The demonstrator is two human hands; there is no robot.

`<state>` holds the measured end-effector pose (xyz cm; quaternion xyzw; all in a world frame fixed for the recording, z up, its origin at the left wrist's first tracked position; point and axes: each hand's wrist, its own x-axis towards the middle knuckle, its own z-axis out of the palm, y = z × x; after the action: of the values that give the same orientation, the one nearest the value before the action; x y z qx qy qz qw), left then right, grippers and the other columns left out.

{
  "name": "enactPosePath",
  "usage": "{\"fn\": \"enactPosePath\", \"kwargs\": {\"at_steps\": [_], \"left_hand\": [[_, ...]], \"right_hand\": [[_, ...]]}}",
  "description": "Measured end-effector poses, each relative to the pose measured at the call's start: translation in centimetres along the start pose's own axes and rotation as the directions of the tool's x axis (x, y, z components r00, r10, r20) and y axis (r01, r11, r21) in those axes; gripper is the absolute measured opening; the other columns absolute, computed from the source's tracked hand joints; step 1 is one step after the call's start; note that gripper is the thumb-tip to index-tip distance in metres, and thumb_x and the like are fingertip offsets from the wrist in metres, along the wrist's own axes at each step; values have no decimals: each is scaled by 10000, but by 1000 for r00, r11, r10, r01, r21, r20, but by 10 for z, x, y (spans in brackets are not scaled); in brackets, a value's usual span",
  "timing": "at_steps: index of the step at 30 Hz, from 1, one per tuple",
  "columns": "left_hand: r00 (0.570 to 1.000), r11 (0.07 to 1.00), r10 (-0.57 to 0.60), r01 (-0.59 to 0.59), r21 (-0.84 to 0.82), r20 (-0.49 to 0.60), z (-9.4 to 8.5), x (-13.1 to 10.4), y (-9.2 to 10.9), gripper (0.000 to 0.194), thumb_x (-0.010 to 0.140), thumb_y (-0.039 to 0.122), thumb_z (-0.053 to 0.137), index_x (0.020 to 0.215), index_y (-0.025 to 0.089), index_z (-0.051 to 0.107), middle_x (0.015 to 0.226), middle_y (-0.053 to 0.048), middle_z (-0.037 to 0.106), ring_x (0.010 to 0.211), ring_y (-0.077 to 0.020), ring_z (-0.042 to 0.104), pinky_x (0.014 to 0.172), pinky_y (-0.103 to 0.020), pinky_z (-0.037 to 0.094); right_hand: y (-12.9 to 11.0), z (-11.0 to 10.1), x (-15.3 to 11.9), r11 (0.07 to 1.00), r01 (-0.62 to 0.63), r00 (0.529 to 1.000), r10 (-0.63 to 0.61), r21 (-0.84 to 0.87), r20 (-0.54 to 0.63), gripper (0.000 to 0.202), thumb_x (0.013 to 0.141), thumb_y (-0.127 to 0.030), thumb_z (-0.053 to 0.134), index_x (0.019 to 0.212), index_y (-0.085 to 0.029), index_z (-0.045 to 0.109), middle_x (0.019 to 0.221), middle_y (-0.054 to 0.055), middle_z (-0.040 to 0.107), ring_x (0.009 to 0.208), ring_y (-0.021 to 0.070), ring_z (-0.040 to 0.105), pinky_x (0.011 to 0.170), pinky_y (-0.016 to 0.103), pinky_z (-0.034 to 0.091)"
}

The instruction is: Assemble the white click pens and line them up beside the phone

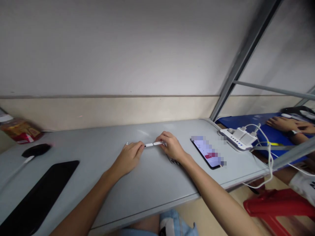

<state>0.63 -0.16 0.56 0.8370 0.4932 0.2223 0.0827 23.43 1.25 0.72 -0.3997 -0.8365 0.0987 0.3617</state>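
A white and clear pen [152,144] lies level between my two hands above the grey desk. My left hand [131,156] is closed with its thumb and fingers at the pen's dark left end; a small white bit [127,143] shows at its knuckles, too small to name. My right hand [170,147] pinches the pen's right end, its fingertips partly hidden. Under the right wrist, a small dark ridged thing [174,161] rests on the desk, mostly covered. Right of that hand lies a phone [206,152] with its screen lit.
On the left are a black mat [41,196], a black oval device [36,150] with a white cable and a jar [19,129]. A power strip [236,139] with chargers stands right, by a metal frame [246,62]. Beyond it are another person's hands [283,124] and a red stool [280,203].
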Motion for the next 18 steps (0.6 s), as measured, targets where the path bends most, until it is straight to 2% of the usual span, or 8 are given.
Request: {"fn": "enactPosePath", "kwargs": {"at_steps": [4, 7, 14, 18], "left_hand": [[1000, 1000, 22, -22, -21, -18, 1, 0, -1, 342, 981, 368, 332, 1155, 249, 601, 1046, -34, 695, 951, -202, 616, 858, -346, 421], [999, 999, 35, -35, -13, -30, 2, 0, -4, 362, 980, 317, 331, 1231, 276, 588, 1146, -21, 687, 1021, -198, 616, 902, -351, 424], [997, 1000, 4, -2, 20, -72, 0, 1, -9, 346, 980, 335, 324, 1130, 246, 623, 1019, -39, 712, 926, -204, 643, 840, -341, 460], [997, 999, -6, 9, 37, -81, -1, 1, -9, 342, 983, 349, 315, 1113, 244, 614, 984, -41, 707, 912, -205, 643, 834, -340, 458]], "right_hand": [[4, 0, 0, 997, -53, 999, 53, -48, -3, 228, 844, -63, 550, 969, -202, 681, 956, 59, 615, 892, 185, 550, 757, 279, 425], [8, -1, 0, 992, -95, 995, 93, -83, -34, 237, 842, -73, 566, 982, -210, 700, 958, 46, 625, 846, 167, 561, 731, 261, 416], [15, -8, 0, 958, -209, 975, 189, -198, -119, 247, 827, -85, 606, 960, -235, 749, 960, 41, 667, 765, 157, 591, 673, 260, 393], [19, -13, 1, 957, -219, 971, 195, -192, -136, 256, 819, -68, 611, 956, -226, 759, 948, 51, 673, 747, 152, 596, 683, 264, 407]]}}
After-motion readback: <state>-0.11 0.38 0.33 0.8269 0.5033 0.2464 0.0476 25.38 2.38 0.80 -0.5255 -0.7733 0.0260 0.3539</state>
